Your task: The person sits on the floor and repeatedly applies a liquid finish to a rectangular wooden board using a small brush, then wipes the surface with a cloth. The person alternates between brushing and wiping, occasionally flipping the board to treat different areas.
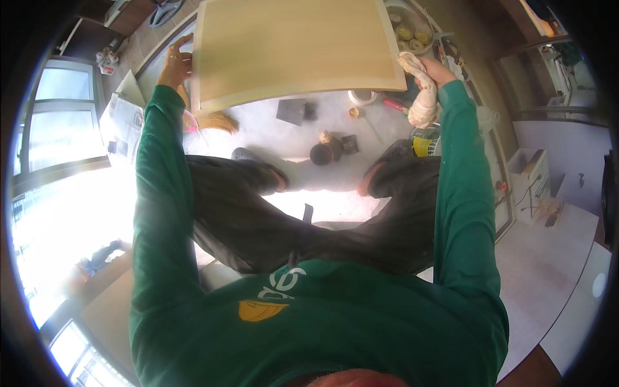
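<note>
A large, flat, cream-coloured board (296,48) with a paler border is in front of me, above the floor. My left hand (174,64) is at its left edge, fingers curled against the side; the fingertips are partly hidden. At the board's right corner my right hand (438,72) is closed on a bunched whitish cloth (423,106). The upper end of that cloth touches the corner. Whether the right fingers also grip the board cannot be seen.
Below the board a dark square block (291,111), a dark round container (320,153) and a straw brush (218,122) are on the floor. A tub of cans (412,32) stands at the far right, a yellow container (423,146) nearer. White cabinet tops (541,258) flank my right.
</note>
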Demonstrator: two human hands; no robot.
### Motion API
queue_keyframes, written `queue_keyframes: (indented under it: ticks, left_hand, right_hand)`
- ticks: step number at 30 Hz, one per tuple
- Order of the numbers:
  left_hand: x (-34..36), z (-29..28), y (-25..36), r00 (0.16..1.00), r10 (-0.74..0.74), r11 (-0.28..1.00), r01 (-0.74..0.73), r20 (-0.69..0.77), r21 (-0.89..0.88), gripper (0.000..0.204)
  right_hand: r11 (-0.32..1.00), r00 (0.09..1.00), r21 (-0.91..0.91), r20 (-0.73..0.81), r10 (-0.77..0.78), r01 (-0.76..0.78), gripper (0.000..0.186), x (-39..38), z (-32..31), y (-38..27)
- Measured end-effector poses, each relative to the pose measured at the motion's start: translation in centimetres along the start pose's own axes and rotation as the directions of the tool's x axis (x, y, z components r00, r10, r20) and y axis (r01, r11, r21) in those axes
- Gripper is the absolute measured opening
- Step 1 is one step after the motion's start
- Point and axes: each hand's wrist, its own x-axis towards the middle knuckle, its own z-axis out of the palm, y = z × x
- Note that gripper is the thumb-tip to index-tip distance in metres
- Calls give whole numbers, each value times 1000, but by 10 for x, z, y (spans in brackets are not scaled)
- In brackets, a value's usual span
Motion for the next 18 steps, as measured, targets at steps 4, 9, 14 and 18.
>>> queue_keyframes:
  ticks: [4,9,14,18]
  left_hand:
    - [23,-25,1,994,48,996,-55,94,74,72]
    - [23,11,11,985,146,989,-146,90,-3,65]
    - [29,57,44,963,-66,995,44,-260,-88,36]
    - [72,16,26,929,357,914,-369,100,166,55]
  right_hand:
    - [999,999,8,36,-38,38,31,19,9,12]
    - [985,998,-165,-14,-53,50,32,-10,28,16]
    - [998,993,39,-117,-36,41,33,-33,42,38]
    - [977,979,150,-156,-129,153,32,-36,52,48]
